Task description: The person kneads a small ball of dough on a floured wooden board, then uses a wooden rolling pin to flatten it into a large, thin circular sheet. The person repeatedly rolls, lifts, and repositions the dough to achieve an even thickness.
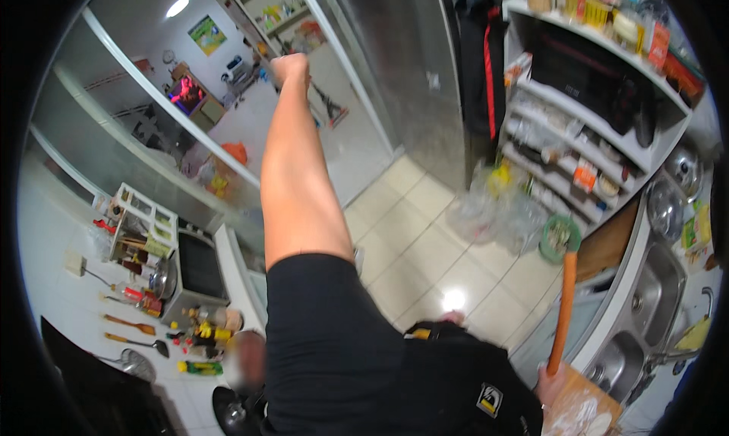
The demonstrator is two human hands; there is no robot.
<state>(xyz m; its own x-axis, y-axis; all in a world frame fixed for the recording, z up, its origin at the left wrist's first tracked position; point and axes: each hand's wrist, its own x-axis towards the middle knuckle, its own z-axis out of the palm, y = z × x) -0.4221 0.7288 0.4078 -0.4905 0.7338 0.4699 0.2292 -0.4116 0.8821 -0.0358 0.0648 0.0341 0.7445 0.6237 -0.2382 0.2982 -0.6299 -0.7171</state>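
Note:
My left arm stretches away towards the glass sliding door, and my left hand [291, 69] at its end is curled into a fist. I see nothing held in it. At the lower right my right hand [551, 382] grips one end of a wooden rolling pin [564, 316], whose other end points away from me. Beneath and beside that hand lies a wooden board [605, 395], dusted with white flour [575, 407]. A pale, flat piece of dough [600, 424] shows at the board's edge. My black shirt hides part of the right wrist.
A double steel sink [655, 299] adjoins the board. A green bin [558, 239] and plastic bags [501, 214] stand on the tiled floor below a white shelf unit [603, 131]. Bottles, a microwave oven [199, 265] and a wok [233, 410] line the left side.

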